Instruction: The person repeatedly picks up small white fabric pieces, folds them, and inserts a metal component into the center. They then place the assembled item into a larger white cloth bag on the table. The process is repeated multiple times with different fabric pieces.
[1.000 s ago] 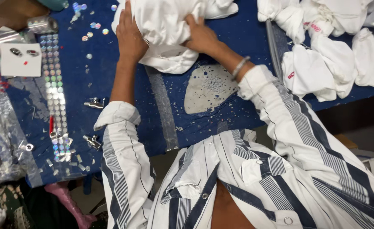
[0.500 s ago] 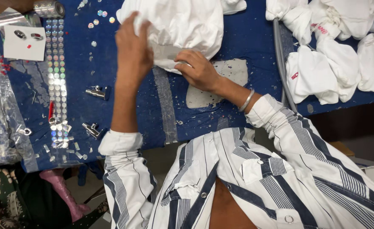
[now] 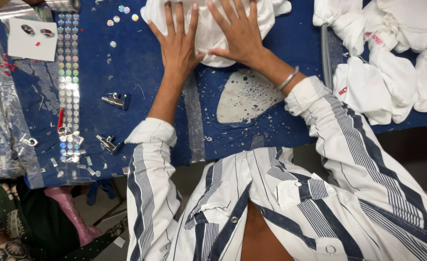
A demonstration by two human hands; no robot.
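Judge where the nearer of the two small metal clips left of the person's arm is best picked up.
Take the metal clip across its narrow silver body, coming straight down from above: it lies flat on the blue table, with open cloth on both long sides and loose stickers just beside it.

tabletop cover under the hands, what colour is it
Deep blue tabletop cover, with a worn pale patch; the head view shows it.

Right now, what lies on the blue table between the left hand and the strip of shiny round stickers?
In the head view, between the left hand and the sticker strip lies one small metal clip; otherwise bare blue table with a few loose stickers higher up.
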